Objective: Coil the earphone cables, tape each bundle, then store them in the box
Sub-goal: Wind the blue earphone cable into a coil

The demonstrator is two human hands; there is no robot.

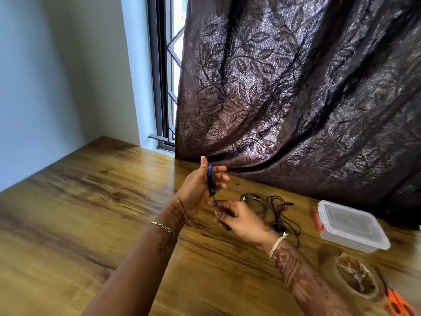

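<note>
My left hand (200, 188) is raised above the wooden table with a blue earphone cable (211, 180) wound around its fingers. Just below it, my right hand (241, 218) pinches the loose end of that blue cable. A black earphone cable (276, 207) lies uncoiled on the table behind my right hand. To the right stands a clear plastic box (350, 226) with its lid on and a red clasp. A roll of clear tape (355, 275) lies near the right edge.
Orange-handled scissors (397, 301) lie beside the tape at the lower right corner. A dark leaf-patterned curtain (296, 87) hangs down onto the far edge of the table (91, 201). A window and a white wall stand at the left.
</note>
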